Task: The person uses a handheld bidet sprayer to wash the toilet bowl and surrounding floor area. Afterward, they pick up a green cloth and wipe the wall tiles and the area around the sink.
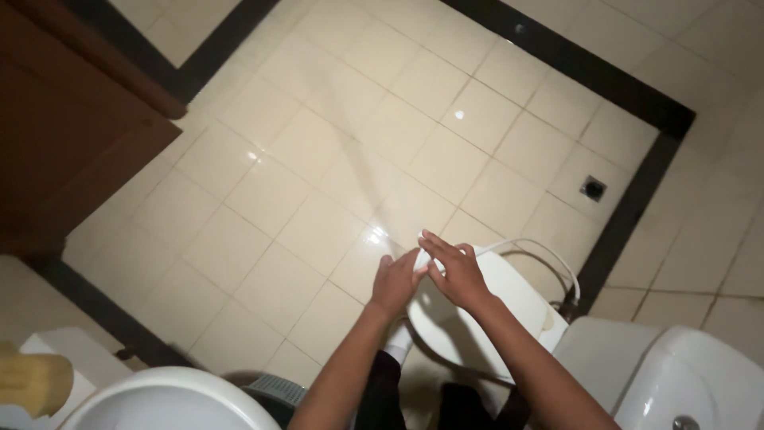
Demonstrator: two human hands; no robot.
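Both my hands meet over a white toilet (pixel 477 318) with its lid down. My left hand (pixel 394 283) is wrapped around a small white spray head (pixel 419 259). The fingers of my right hand (pixel 455 272) lie over the same spray head from the right. A thin white hose (pixel 549 256) loops from the spray head to a fitting low on the right wall. A faint stream of water (pixel 358 183) runs from the spray head up and left across the cream floor tiles (pixel 263 199). A wet glint shows on the tiles just ahead of my hands.
A brown wooden door (pixel 72 135) stands at the left. There is a small square floor drain (pixel 593 188) at the right, inside a black tile border (pixel 629 215). A white basin (pixel 167 402) and a yellow sponge (pixel 32 382) sit bottom left, the white cistern (pixel 676 374) bottom right.
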